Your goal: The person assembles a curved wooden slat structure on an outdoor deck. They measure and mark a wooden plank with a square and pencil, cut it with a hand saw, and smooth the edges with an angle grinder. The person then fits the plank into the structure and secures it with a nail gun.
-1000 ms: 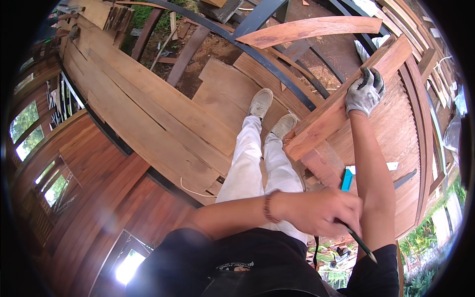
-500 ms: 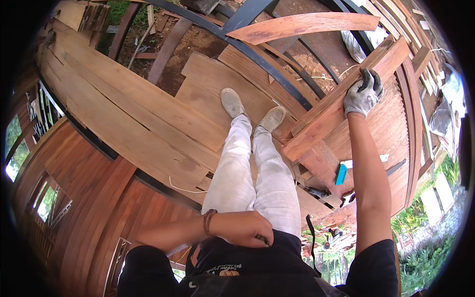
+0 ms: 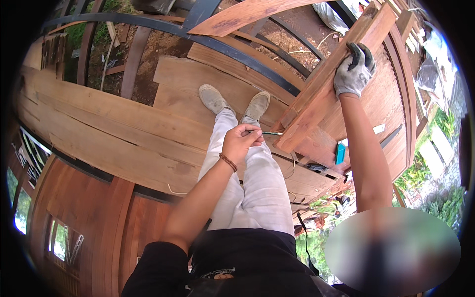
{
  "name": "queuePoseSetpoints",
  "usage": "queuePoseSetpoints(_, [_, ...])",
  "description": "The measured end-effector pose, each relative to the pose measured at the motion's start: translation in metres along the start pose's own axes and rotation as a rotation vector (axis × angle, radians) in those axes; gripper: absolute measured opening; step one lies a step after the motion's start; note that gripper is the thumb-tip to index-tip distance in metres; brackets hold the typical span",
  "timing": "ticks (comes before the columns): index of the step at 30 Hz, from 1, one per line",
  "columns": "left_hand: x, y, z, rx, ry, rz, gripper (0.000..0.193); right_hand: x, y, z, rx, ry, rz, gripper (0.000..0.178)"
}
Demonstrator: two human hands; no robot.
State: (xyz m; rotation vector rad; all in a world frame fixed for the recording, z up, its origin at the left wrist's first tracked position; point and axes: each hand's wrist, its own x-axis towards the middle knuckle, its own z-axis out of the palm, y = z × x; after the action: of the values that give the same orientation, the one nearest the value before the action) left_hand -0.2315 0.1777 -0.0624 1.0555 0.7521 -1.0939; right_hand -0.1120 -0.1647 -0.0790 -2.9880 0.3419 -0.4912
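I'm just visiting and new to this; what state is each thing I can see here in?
Left hand: bare, pinching the pencil
Pencil: held, tip pointing right, at the beam's near end; contact unclear
Right hand: gloved, resting on the beam, fingers bent
Wooden beam: lying slanted
Turquoise-handled tool: lying down, not held
Bracelet: worn, left wrist
Shoes: worn

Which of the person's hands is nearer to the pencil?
Left. The bare left hand holds the pencil in its fingers; the gloved right hand is farther off, up and to the right in the picture, on the thick plank.
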Motion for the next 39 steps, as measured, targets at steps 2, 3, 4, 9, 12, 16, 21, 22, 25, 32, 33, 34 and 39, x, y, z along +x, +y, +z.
queuePoseSetpoints(2, [0.004, -0.005, -0.002, 0.037, 0.022, -0.011, 0.015, 0.000, -0.001, 0.001, 0.001, 0.012, 0.006, 0.028])
queuePoseSetpoints(3, [0.005, -0.007, -0.004, 0.057, 0.034, -0.015, 0.015, 0.001, -0.003, 0.001, 0.011, 0.017, 0.015, 0.028])
queuePoseSetpoints(4, [0.005, -0.007, -0.007, 0.064, 0.035, -0.015, 0.015, 0.001, -0.005, 0.000, 0.020, 0.021, 0.025, 0.028])
queuePoseSetpoints(9, [0.007, -0.003, -0.004, 0.114, -0.006, -0.056, 0.013, 0.000, -0.005, -0.001, 0.008, 0.089, 0.024, 0.027])
queuePoseSetpoints(12, [0.013, 0.003, 0.006, 0.163, -0.124, -0.098, 0.015, 0.001, -0.008, -0.002, -0.011, 0.038, 0.040, 0.026])
queuePoseSetpoints(16, [0.023, 0.008, 0.011, 0.287, -0.261, -0.091, 0.019, 0.002, -0.018, -0.009, 0.089, 0.077, 0.091, 0.039])
queuePoseSetpoints(21, [0.037, 0.004, 0.011, 0.510, -0.264, -0.017, 0.021, -0.004, -0.017, -0.003, 0.044, -0.025, 0.167, 0.043])
queuePoseSetpoints(22, [0.038, 0.005, 0.013, 0.556, -0.267, -0.005, 0.020, -0.006, -0.016, 0.002, 0.036, -0.030, 0.173, 0.044])
queuePoseSetpoints(25, [0.036, 0.012, 0.024, 0.647, -0.247, 0.035, 0.016, -0.002, -0.020, -0.010, -0.025, -0.030, 0.230, 0.029])
queuePoseSetpoints(32, [0.036, 0.017, 0.019, 0.581, -0.190, -0.061, 0.019, -0.001, -0.021, -0.020, 0.095, -0.132, 0.239, 0.041])
queuePoseSetpoints(33, [0.038, 0.017, 0.014, 0.555, -0.210, -0.078, 0.020, -0.002, -0.021, -0.019, 0.129, -0.107, 0.245, 0.037])
queuePoseSetpoints(34, [0.039, 0.019, 0.014, 0.528, -0.229, -0.093, 0.020, -0.002, -0.020, -0.021, 0.134, -0.104, 0.242, 0.035])
queuePoseSetpoints(39, [0.039, 0.025, 0.015, 0.563, -0.242, -0.090, 0.019, -0.004, -0.018, -0.019, 0.175, -0.037, 0.237, 0.029])
